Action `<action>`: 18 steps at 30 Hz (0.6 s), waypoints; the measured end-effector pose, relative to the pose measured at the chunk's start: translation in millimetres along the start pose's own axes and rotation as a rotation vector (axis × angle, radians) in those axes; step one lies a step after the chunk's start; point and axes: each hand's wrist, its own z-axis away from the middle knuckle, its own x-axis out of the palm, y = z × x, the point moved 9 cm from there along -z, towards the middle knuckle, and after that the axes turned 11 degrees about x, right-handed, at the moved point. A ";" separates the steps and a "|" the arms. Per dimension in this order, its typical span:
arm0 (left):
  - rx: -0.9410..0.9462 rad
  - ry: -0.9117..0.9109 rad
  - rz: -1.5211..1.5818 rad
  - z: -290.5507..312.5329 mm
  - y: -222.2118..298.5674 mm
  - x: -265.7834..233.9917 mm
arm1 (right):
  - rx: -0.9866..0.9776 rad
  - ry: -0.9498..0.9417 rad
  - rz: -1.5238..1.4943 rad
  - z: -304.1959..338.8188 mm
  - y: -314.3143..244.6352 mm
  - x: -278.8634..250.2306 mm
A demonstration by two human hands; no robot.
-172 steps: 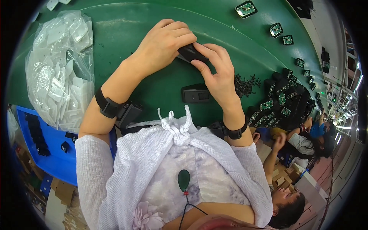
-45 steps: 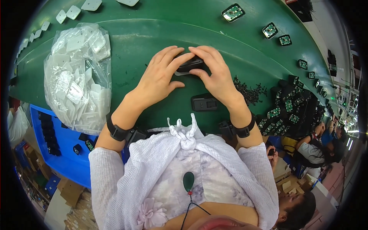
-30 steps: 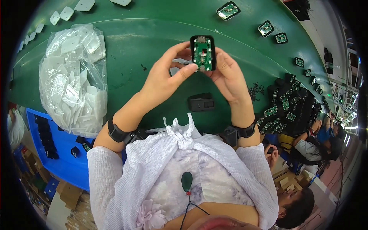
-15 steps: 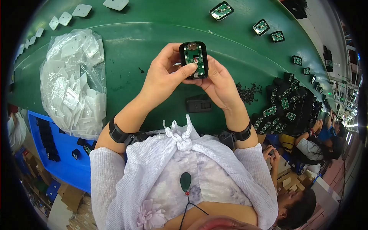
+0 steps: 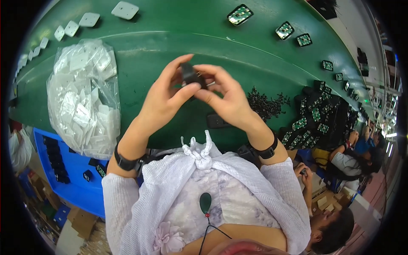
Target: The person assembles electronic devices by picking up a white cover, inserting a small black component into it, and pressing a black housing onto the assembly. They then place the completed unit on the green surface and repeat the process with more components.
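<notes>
Above the table I hold a small black plastic housing (image 5: 189,75), turned on its side, so its open face and the circuit board inside it are mostly hidden. My left hand (image 5: 166,95) grips it from the left, with the thumb along its lower edge. The thumb and fingertips of my right hand (image 5: 229,95) close on its right side. Below my hands, a second black housing (image 5: 217,120) lies on the green table, partly covered by my right hand. A heap of small black pieces (image 5: 265,105) sits beside my right wrist.
On the left lies a clear bag of white plastic plates (image 5: 83,100), above a blue tray (image 5: 74,193) with black parts. Circuit boards (image 5: 315,114) are piled at right. White plates (image 5: 125,10) and board-filled housings (image 5: 240,15) line the far belt. Other people sit at right.
The housing has tipped from facing up with its board showing to standing on its side, and moved left and slightly down. Both hands moved with it. The far plates and housings shifted slightly left.
</notes>
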 end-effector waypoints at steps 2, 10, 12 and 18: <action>-0.010 -0.060 0.018 10.9 0.5 -6.9 | -0.070 0.001 0.134 5.4 -7.6 7.5; -0.189 -0.093 0.069 46.3 -16.1 -18.7 | -0.328 0.000 0.408 19.5 -21.8 26.5; -0.168 -0.153 -0.164 45.8 -16.1 -19.9 | -0.308 0.021 0.422 18.8 -14.3 25.2; -0.171 -0.257 -0.381 55.0 -7.3 -21.8 | -0.252 -0.117 0.406 25.0 -2.5 41.5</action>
